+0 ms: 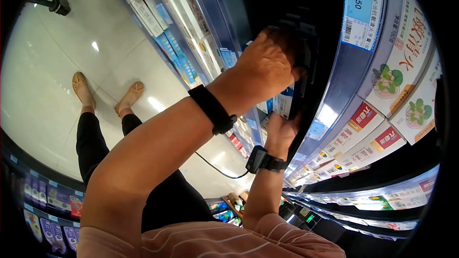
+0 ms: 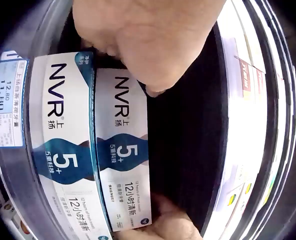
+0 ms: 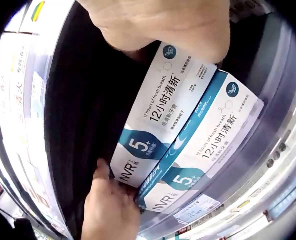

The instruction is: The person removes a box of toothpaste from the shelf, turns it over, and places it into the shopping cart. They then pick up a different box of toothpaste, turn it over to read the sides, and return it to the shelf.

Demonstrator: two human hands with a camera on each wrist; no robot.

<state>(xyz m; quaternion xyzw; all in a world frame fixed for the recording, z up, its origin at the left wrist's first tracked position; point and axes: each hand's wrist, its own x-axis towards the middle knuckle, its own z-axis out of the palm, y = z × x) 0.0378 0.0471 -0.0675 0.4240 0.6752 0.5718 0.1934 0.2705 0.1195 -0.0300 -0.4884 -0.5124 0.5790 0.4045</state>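
Observation:
Two white and teal toothpaste boxes lie side by side on a dark shelf, marked NVR and 5+. My left hand holds the NVR end of the inner box, its thumb by the box's edge in the left wrist view. At the opposite end, my right hand grips the same box, covering its corner in the right wrist view. The outer toothpaste box sits against it, along the shelf's front edge. In the head view, only a small part of the boxes shows between my hands.
A blue price tag is fixed to the shelf front. Above stands another shelf with white toothpaste boxes and a 15.50 tag. Lower shelves carry more cartons. A cable hangs between my arms.

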